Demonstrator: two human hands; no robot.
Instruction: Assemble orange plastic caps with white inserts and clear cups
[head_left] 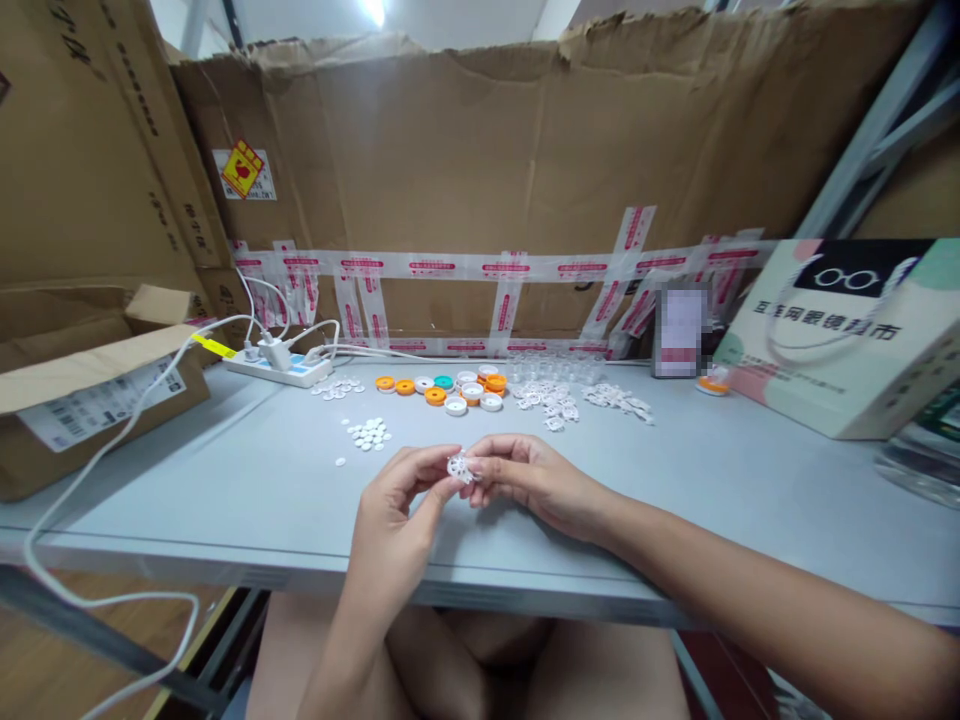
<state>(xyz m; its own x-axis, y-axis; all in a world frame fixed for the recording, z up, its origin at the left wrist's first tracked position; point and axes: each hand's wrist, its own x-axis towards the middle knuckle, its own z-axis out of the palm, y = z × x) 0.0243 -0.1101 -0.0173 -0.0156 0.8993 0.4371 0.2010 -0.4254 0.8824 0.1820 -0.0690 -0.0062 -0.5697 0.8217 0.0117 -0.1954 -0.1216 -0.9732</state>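
Between my two hands, just above the front part of the grey table (pixel 262 500), is a small white plastic part (pixel 459 468) with holes in it. My left hand (pixel 401 500) pinches its left side between thumb and fingers. From the right, the thumb and fingers of my right hand (pixel 525 478) close on its other side. Past my left hand lies a loose pile of white discs (pixel 369 434). Round caps in orange, white and teal, among them an orange cap (pixel 436 397), sit farther back. Beyond my right hand are heaps of openwork white pieces (pixel 551 398).
A white power strip (pixel 289 368) with cables stands at the back left, near an open cardboard box (pixel 97 410). Clear plastic cups (pixel 559 367) line the back. On the right are a phone (pixel 681 330), a paper bag (pixel 832 340) and a clear bottle (pixel 926 450).
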